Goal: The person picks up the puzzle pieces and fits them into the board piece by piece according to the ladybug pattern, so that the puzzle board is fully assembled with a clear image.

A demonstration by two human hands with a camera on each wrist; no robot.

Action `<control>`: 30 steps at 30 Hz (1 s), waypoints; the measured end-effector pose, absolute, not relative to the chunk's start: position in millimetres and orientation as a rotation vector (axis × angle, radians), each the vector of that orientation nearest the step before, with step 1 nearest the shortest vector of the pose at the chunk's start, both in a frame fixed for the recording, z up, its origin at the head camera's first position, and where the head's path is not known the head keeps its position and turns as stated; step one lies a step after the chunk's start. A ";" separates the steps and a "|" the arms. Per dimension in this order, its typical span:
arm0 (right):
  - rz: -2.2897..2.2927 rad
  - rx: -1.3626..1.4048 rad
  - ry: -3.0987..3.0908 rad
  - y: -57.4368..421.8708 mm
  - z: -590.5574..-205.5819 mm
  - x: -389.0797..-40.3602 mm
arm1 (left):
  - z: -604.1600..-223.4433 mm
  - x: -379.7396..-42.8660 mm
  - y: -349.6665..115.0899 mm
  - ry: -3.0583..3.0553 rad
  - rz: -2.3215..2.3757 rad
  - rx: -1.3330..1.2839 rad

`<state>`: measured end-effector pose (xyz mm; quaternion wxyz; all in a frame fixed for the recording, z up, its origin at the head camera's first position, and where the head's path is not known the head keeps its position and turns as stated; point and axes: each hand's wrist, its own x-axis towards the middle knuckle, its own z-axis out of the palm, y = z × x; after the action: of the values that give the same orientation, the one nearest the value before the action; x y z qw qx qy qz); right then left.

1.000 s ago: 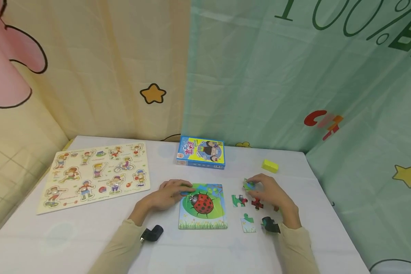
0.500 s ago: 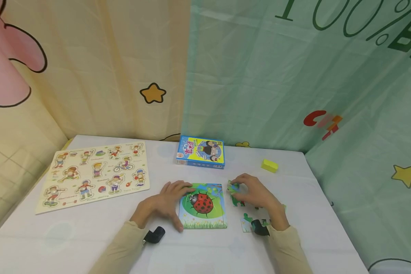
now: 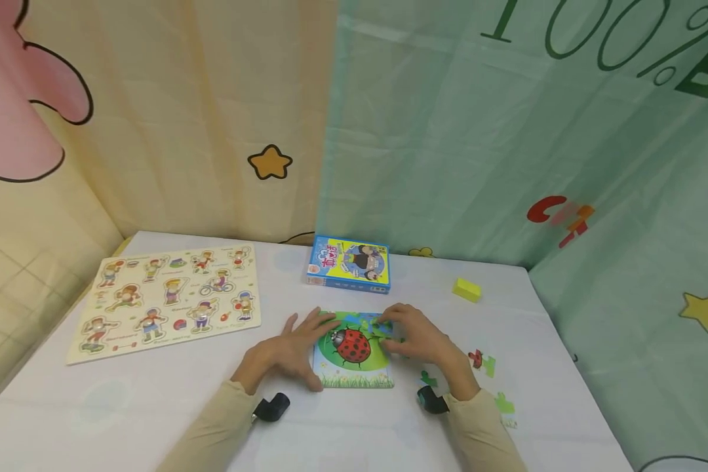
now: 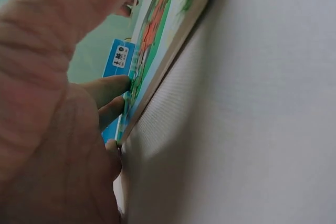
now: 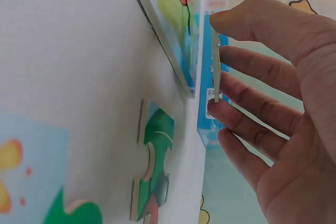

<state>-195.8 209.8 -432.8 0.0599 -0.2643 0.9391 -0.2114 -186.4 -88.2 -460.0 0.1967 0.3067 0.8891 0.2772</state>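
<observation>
A square ladybug jigsaw puzzle [image 3: 356, 381] lies flat on the white table. My left hand [image 3: 289, 354] rests along its left side, fingers spread, with the thumb by the near corner and fingertips at the far left edge. Over the puzzle's right side, my right hand [image 3: 421, 337] pinches a thin puzzle piece [image 5: 217, 66] between thumb and fingers. That piece appears edge-on in the right wrist view, just off the puzzle's surface. Below it lies a loose green piece [image 5: 157, 156]. More loose pieces, one green and white [image 3: 506, 410] and one red [image 3: 475, 358], lie right of my right forearm.
At the left stands out a cream peg board [image 3: 171, 301] with children playing sports. A blue and yellow card box [image 3: 349, 265] lies behind the puzzle. Further right is a yellow block [image 3: 467, 290]. Printed fabric [image 3: 436, 164] hangs behind the table.
My right hand has carried the piece left, from among the loose pieces to over the puzzle's right side. My left thumb has spread to the puzzle's near corner. The head view has shifted slightly.
</observation>
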 end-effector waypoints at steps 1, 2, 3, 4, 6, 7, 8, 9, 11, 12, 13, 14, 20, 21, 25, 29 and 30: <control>-0.630 -0.800 2.841 208.3 -433.4 -196.8 | -460.2 -187.0 -88.1 2.491 0.775 0.858; -0.619 -0.801 2.840 206.8 -434.3 -198.3 | -460.1 -187.8 -88.0 2.493 0.774 0.856; -0.608 -0.800 2.839 205.5 -434.8 -199.8 | -460.0 -188.6 -88.0 2.495 0.769 0.854; -0.593 -0.797 2.837 204.3 -435.4 -201.4 | -459.6 -189.5 -88.0 2.497 0.763 0.851; -0.572 -0.799 2.826 201.9 -436.3 -205.0 | -458.5 -192.0 -87.7 2.497 0.750 0.838; -0.555 -0.809 2.824 201.0 -436.7 -206.9 | -457.6 -193.3 -87.4 2.498 0.744 0.829; -0.539 -0.820 2.822 200.2 -436.9 -208.7 | -457.0 -194.8 -86.9 2.498 0.737 0.823; -0.521 -0.828 2.824 199.6 -436.7 -210.2 | -456.5 -196.3 -86.0 2.494 0.731 0.813; -0.491 -0.837 2.831 199.0 -436.6 -212.9 | -455.5 -199.5 -83.8 2.480 0.735 0.797; -0.480 -0.840 2.837 198.9 -436.6 -214.1 | -455.2 -200.9 -82.7 2.473 0.740 0.791; -0.472 -0.835 2.840 199.0 -436.6 -215.1 | -454.9 -202.2 -81.6 2.466 0.744 0.782; -0.479 -0.822 2.839 198.8 -436.7 -216.1 | -454.8 -203.1 -80.7 2.459 0.745 0.775; -0.505 -0.786 2.815 197.5 -438.8 -220.2 | -454.5 -206.2 -76.6 2.453 0.736 0.751; -0.496 -0.795 2.815 197.0 -439.3 -220.6 | -455.0 -206.4 -76.2 2.452 0.738 0.750; -0.468 -0.831 2.815 194.3 -439.7 -222.0 | -456.8 -206.5 -76.3 2.447 0.738 0.751; -0.446 -0.834 2.809 191.2 -438.6 -221.9 | -457.0 -207.1 -76.7 2.446 0.750 0.753; -0.432 -0.827 2.811 190.5 -438.5 -221.9 | -457.0 -207.4 -76.8 2.446 0.754 0.754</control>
<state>-221.9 190.5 -438.5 0.0899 -0.2781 0.9452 -0.1453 -207.4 -76.8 -457.0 0.2346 0.2747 0.8911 0.2748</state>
